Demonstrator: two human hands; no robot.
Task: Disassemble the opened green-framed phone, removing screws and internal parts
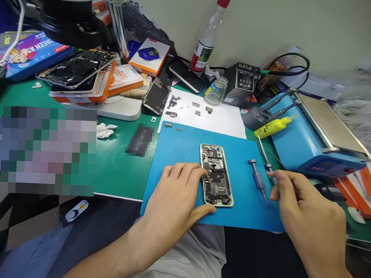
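An opened phone (217, 175), its inner boards and parts bare, lies face up on the blue mat (178, 155). My left hand (178, 192) rests beside it, its index fingertip at the phone's left edge and its thumb stretched out by the lower left corner. Over the mat's right edge, my right hand (305, 205) has thumb and index finger pinched at the near end of a slim grey metal screwdriver (267, 161). Another grey screwdriver (258, 179) lies between the phone and my right hand. Small screws and parts sit along the mat's far edge.
White paper (186, 114) behind the mat carries small phone parts. Beyond stand a glass jar (216, 91), a bottle (204, 45) and a black control box (240, 84). A yellow squeeze bottle (273, 125) and blue machine (314, 148) are right; a microscope (70, 19) overhangs left.
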